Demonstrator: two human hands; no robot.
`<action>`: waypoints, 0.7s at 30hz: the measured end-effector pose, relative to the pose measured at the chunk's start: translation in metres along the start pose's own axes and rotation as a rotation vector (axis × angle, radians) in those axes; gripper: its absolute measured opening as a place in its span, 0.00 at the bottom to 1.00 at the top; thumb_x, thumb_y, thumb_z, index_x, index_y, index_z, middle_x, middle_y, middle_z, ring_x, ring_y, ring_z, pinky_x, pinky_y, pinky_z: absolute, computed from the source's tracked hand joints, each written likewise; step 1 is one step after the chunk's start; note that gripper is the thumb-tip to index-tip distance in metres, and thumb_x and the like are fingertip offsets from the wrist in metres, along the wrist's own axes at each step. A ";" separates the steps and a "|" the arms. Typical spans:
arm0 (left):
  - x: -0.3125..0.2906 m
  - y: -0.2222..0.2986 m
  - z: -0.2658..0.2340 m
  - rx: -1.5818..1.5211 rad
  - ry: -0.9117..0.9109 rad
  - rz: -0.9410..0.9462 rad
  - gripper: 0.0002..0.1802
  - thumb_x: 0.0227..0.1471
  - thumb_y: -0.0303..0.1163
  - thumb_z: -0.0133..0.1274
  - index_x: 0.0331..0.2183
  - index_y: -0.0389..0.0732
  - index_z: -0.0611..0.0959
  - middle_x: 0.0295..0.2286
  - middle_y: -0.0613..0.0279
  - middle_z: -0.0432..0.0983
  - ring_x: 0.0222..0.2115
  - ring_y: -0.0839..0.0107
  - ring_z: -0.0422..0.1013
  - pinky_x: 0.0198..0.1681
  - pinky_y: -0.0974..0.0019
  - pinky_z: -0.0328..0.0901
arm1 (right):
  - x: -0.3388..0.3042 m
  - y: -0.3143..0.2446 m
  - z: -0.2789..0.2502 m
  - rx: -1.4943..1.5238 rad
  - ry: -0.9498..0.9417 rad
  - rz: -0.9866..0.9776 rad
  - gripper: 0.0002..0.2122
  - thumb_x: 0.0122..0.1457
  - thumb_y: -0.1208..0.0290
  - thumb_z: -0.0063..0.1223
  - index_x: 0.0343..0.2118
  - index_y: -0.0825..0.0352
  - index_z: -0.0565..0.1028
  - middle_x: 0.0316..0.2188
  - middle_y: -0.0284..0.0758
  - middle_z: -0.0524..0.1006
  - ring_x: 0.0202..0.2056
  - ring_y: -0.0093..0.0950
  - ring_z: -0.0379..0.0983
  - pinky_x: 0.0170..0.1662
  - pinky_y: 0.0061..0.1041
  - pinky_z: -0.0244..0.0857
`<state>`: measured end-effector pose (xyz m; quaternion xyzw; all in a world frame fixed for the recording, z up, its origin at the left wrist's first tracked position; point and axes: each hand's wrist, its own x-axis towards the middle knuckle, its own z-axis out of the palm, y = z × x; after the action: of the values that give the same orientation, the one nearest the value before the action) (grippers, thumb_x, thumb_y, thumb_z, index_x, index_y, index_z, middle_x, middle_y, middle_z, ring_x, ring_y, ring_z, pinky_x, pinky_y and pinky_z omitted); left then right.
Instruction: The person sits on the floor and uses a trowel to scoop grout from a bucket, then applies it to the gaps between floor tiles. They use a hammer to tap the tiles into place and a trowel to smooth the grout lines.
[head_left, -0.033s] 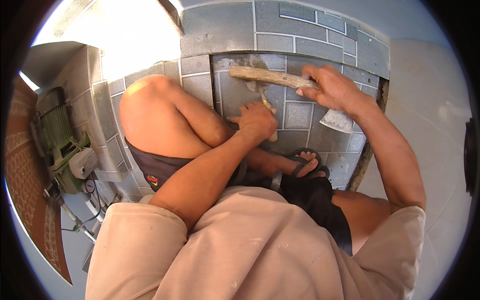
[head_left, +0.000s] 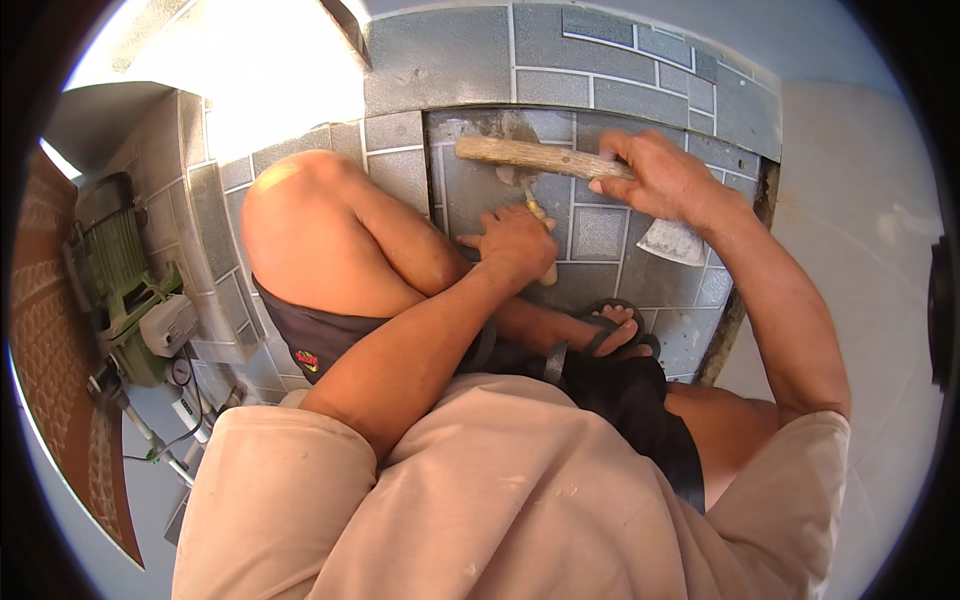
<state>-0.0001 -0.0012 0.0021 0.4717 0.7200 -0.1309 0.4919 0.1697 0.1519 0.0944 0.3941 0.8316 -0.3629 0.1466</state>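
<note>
My right hand (head_left: 660, 180) is closed around a hatchet (head_left: 520, 154) close to its head. Its wooden handle points left across the grey tiles, and the flared, whitish blade shows below my wrist. My left hand (head_left: 510, 240) is closed on a small trowel (head_left: 549, 272) with a pale handle, its thumb reaching left over the tile. The trowel's metal end, smeared with mortar, lies just below the hatchet handle. Under both hands is a patterned grey tile panel (head_left: 475, 185) with light joint lines and a wet-looking smear at its far edge.
A dark gap (head_left: 722, 345) runs along the panel's right side. Tiled ledge (head_left: 440, 60) rises behind it. My bent knee (head_left: 320, 215) and sandalled foot (head_left: 612, 330) are close by. At left stand a green motor pump (head_left: 120, 270) and pipes; a pale wall (head_left: 850, 200) is at right.
</note>
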 end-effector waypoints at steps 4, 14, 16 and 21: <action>-0.001 0.001 -0.001 0.002 -0.013 0.000 0.36 0.70 0.52 0.43 0.61 0.27 0.70 0.62 0.36 0.65 0.67 0.35 0.56 0.62 0.10 0.46 | 0.020 -0.012 0.006 -0.051 0.126 0.052 0.16 0.63 0.58 0.66 0.39 0.67 0.75 0.27 0.47 0.79 0.30 0.49 0.77 0.35 0.46 0.68; -0.001 0.000 0.000 0.045 -0.030 0.011 0.37 0.70 0.53 0.43 0.61 0.26 0.69 0.62 0.34 0.64 0.67 0.35 0.56 0.62 0.10 0.47 | -0.017 -0.013 -0.008 0.016 -0.038 0.084 0.15 0.63 0.60 0.63 0.42 0.67 0.77 0.36 0.48 0.81 0.40 0.52 0.78 0.45 0.48 0.70; 0.000 0.002 0.001 0.048 -0.043 0.010 0.38 0.70 0.53 0.43 0.61 0.26 0.69 0.62 0.34 0.64 0.67 0.35 0.56 0.62 0.11 0.47 | -0.040 -0.003 -0.019 -0.021 -0.073 0.139 0.15 0.62 0.61 0.64 0.42 0.67 0.77 0.35 0.48 0.81 0.39 0.52 0.77 0.44 0.48 0.69; 0.003 0.001 -0.001 0.012 -0.048 -0.008 0.38 0.71 0.54 0.42 0.61 0.27 0.69 0.63 0.35 0.64 0.67 0.37 0.56 0.63 0.12 0.47 | -0.077 0.037 -0.046 -0.112 -0.056 0.346 0.15 0.61 0.61 0.65 0.43 0.68 0.77 0.37 0.49 0.82 0.42 0.50 0.79 0.47 0.47 0.71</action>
<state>-0.0002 0.0012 0.0001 0.4685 0.7092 -0.1486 0.5054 0.2498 0.1590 0.1488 0.5120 0.7660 -0.2961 0.2518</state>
